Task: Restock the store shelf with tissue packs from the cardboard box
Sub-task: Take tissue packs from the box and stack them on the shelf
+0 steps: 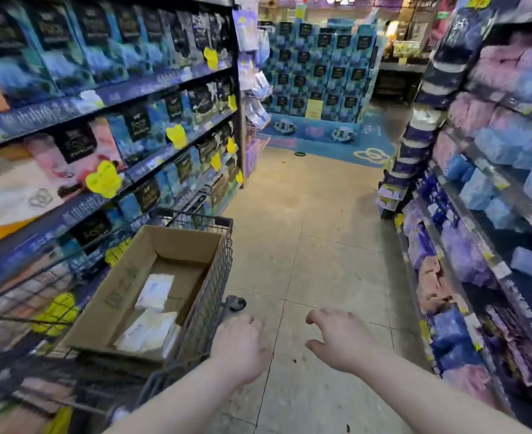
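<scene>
Both hands are stretched out empty over the beige tiled floor [315, 233], the left hand [242, 347] loosely curled just beside the mesh side of a grey wire-mesh cart [214, 277] (whether it touches cannot be told), the right hand [336, 343] half open with fingers bent downward. In the cart sits an open brown cardboard box [117, 296] of creased corrugated board, with a few soft white tissue packs [154, 291] lying flat on its bottom. The cart stands against the dark-railed store shelf [39, 115] of glossy blue cartons; pastel soft-wrapped packs [509, 142] line the opposite side.
</scene>
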Tool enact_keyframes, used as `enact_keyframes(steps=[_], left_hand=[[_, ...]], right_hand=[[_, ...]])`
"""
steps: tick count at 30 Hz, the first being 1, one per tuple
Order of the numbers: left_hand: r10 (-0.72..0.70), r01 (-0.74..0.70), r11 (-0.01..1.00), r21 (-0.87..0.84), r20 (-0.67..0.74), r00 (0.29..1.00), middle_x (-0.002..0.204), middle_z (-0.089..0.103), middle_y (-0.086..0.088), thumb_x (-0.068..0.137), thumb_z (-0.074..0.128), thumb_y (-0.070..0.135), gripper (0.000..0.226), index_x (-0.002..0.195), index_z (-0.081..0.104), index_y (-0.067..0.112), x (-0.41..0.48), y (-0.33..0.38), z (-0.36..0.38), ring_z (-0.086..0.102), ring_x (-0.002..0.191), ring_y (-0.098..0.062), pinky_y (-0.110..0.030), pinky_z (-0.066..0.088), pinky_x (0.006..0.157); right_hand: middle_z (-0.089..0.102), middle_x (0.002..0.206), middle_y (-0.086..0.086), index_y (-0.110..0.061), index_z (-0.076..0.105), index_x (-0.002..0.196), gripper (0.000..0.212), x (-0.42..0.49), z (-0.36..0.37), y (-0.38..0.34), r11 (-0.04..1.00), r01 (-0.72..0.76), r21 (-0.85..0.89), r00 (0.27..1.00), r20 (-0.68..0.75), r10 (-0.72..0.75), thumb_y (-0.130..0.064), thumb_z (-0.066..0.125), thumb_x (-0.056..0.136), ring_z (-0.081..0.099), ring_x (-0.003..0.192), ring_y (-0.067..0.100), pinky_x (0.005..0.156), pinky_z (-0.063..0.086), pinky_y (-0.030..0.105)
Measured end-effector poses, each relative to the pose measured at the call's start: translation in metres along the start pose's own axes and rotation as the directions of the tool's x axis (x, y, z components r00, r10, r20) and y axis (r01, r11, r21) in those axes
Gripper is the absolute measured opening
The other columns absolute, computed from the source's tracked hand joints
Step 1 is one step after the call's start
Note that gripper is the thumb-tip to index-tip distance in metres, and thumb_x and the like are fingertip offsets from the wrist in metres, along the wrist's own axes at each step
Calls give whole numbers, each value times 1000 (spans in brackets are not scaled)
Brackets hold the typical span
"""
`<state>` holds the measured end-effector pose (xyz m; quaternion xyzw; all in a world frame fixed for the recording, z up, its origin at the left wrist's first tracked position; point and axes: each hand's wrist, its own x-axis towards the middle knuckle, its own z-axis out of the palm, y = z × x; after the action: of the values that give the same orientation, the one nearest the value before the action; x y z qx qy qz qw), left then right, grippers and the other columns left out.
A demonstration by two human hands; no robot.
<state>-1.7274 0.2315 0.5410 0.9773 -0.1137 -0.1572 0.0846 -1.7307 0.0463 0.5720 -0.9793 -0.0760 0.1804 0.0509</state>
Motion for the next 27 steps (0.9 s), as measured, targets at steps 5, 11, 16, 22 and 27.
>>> enact_keyframes(steps=[5,11,16,22,27], left_hand=[[-175,171,982,-81,-35,984,136,42,-1,87,48,42,53,136,42,23,25,-19,-5,42,125,-25,-37,37,102],[-459,413,857,-309,-92,884,134,44,2,90,50,43,50,134,44,22,54,-85,-13,45,124,-20,-36,42,99],[-605,526,722,-450,-41,795,140,43,4,90,50,45,52,138,42,26,95,-153,-3,45,126,-19,-34,41,101],[-740,661,523,-538,99,666,140,44,-7,88,57,35,53,137,45,18,126,-237,10,43,128,-23,-28,36,103],[-790,724,392,-568,195,581,141,44,-5,90,57,34,55,139,42,16,128,-278,18,48,125,-24,-28,40,98]], right_hand=[[50,138,2,-25,42,137,47,67,-16,0,986,160,-50,984,94,-155,-38,47,92,47,127,24,104,35,36],[50,138,4,-26,42,137,46,143,-29,-40,940,333,-70,933,167,-318,-36,47,93,48,125,27,100,38,36],[50,136,3,-24,41,136,44,216,-49,-62,916,389,-101,906,220,-361,-35,47,95,48,124,25,98,39,33],[56,130,0,-23,48,130,39,319,-77,-111,891,434,-131,886,243,-396,-36,49,93,54,117,20,91,46,31],[54,129,0,-25,51,130,41,377,-66,-166,835,537,-122,814,333,-475,-37,54,91,55,114,20,93,49,32]])
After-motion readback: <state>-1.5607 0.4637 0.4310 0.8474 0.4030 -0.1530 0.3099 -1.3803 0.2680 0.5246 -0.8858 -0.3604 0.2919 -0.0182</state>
